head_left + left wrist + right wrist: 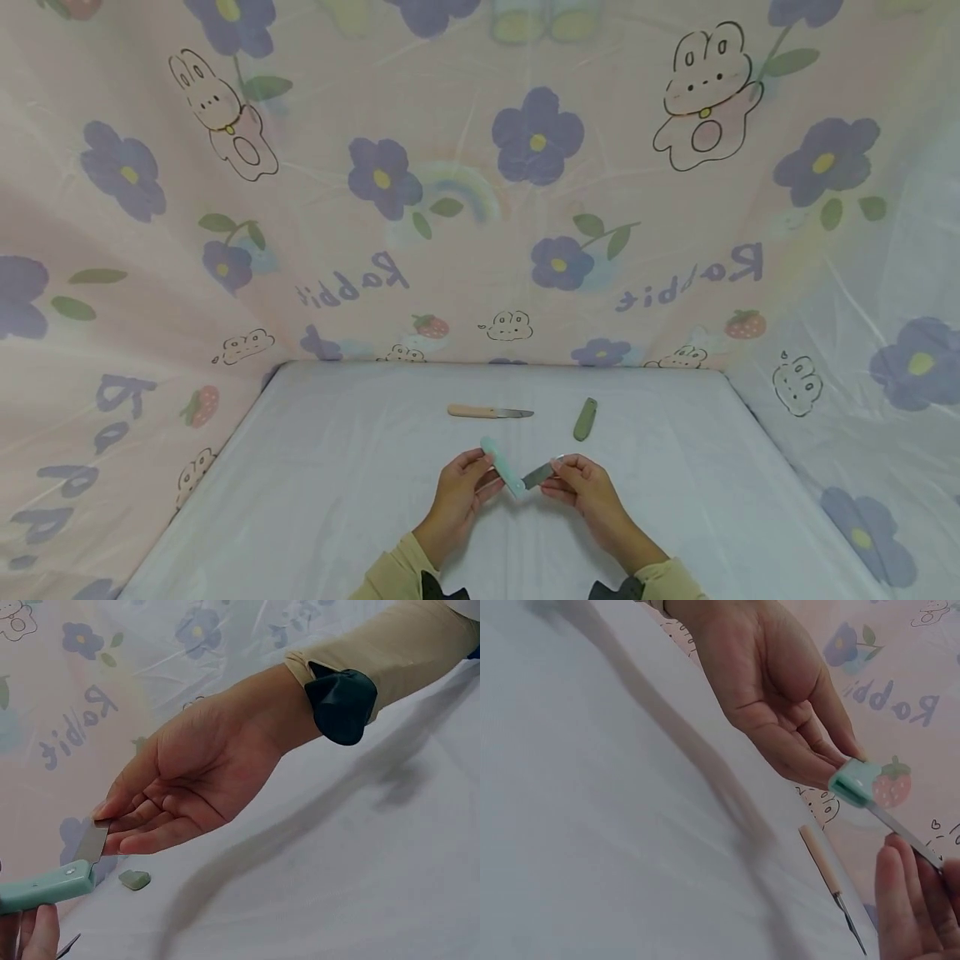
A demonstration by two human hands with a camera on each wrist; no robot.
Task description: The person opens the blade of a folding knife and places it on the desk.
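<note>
My left hand [459,493] grips the mint-green handle [502,467] of a folding knife, held up over the table. The blade [538,475] stands out from the handle's near end, at a wide angle to it. Its far end is pinched between the thumb and fingers of my right hand [592,493]. In the left wrist view the knife's pivot end [73,873] shows, and the right thumb lies on the blade tip. The right wrist view looks onto the slot in the handle [849,787]; the left palm is turned partly toward it.
Beyond my hands a knife with a light wooden handle [472,411] lies on the white-covered table [337,500], blade pointing right. To its right lies an olive-green, rounded, handle-shaped piece [585,419]. Printed fabric walls [450,108] stand at the back and both sides.
</note>
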